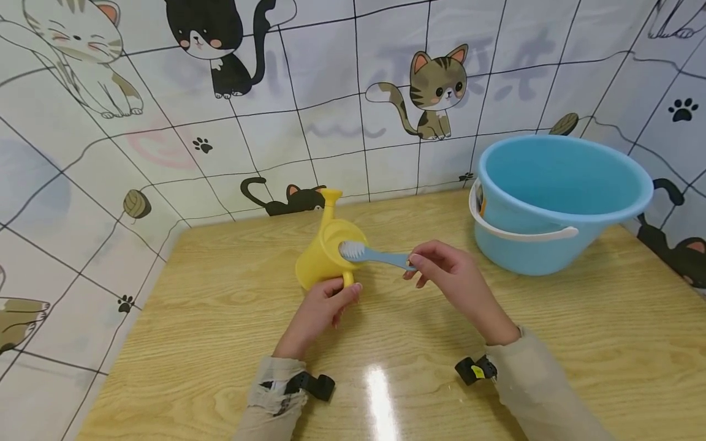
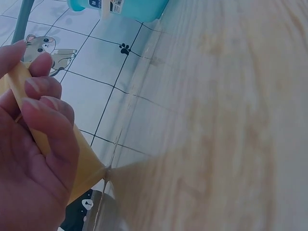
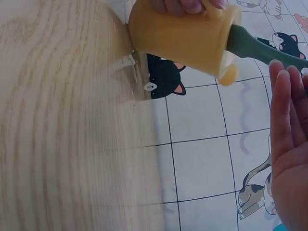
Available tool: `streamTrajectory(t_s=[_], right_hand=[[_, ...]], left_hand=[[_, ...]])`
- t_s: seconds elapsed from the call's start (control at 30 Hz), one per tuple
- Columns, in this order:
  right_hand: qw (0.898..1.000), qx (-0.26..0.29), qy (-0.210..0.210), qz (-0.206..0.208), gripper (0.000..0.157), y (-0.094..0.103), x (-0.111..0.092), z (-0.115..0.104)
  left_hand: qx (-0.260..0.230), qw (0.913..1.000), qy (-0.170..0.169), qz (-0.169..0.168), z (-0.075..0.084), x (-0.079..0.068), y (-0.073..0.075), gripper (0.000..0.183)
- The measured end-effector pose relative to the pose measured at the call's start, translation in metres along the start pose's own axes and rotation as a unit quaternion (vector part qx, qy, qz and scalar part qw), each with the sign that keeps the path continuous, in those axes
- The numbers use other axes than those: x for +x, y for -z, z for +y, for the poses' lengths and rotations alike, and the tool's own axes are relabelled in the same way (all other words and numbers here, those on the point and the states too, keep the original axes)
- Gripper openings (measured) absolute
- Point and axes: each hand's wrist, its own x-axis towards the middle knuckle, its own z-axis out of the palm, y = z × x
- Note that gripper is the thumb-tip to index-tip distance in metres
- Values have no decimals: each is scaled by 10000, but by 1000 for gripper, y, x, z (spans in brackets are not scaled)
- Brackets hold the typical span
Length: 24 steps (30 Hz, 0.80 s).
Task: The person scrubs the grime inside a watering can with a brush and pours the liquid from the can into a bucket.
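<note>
A yellow toy watering can [image 1: 317, 260] is tilted over the table, its open top turned to the right and its spout pointing away. My left hand [image 1: 318, 311] grips it by the handle; in the left wrist view the curled fingers [image 2: 44, 120] wrap that handle. Between thumb and fingers my right hand [image 1: 456, 283] pinches the handle end of a blue brush [image 1: 386, 258]. White bristles on the brush face up at the can's mouth. From the right wrist, the brush head [image 3: 240, 43] reaches into the opening and its front part is hidden by the can wall.
A light blue bucket [image 1: 526, 251] with a white handle stands at the back right of the wooden table [image 1: 220, 343]. Cat-print sheeting [image 1: 331, 122] rises behind the table and along both sides. Each sleeve has a black wrist strap [image 1: 317, 386].
</note>
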Motion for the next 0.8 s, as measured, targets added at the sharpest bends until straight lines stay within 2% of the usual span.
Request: streamTrajectory(t_s=[0.2, 0.4, 0.5, 0.67, 0.8], right_hand=[[9998, -54, -141, 111, 20, -2, 0, 1], [9994, -22, -285, 192, 22, -5, 1, 0], [9993, -69, -344, 141, 24, -6, 1, 0], [9991, -224, -371, -38, 25, -7, 1, 3], [9987, -328, -367, -118, 23, -8, 1, 5]], left_hand=[[-21, 10000, -23, -16, 1, 0, 0, 36], [-1, 10000, 44, -40, 1, 0, 0, 26], [22, 10000, 83, -43, 0, 0, 1, 26], [10, 9999, 148, -6, -1, 0, 2, 35], [-14, 9999, 169, 3, -1, 1, 3, 34]])
